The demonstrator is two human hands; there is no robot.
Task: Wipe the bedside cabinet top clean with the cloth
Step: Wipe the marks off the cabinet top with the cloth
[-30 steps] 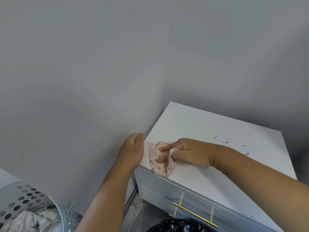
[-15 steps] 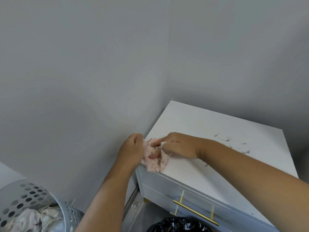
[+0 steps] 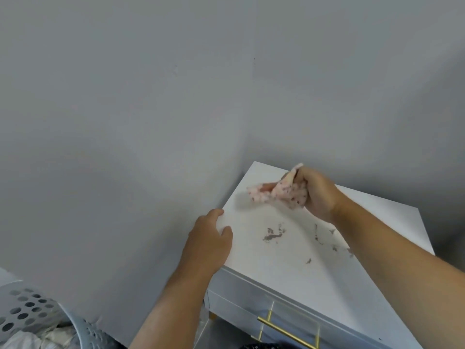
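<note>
The white bedside cabinet top (image 3: pixel 289 268) stands in the room's corner, with grey dirt smears (image 3: pixel 273 234) near its middle and more specks toward the right. My right hand (image 3: pixel 315 195) grips a pink speckled cloth (image 3: pixel 281 193) bunched up just above the back part of the top. My left hand (image 3: pixel 210 239) rests on the cabinet's left edge, thumb on the top and fingers curled over the side, holding nothing.
Grey walls close in behind and left of the cabinet. A drawer front with a gold bar handle (image 3: pixel 286 331) faces me. A perforated grey laundry basket (image 3: pixel 30 311) with cloth in it sits at the lower left. Something black (image 3: pixel 261 346) lies below the drawer.
My right hand has carried the cloth from the front left corner up to the back of the top. My left hand has moved from beside the cloth to grip the left edge. Dirt smears now lie uncovered mid-top.
</note>
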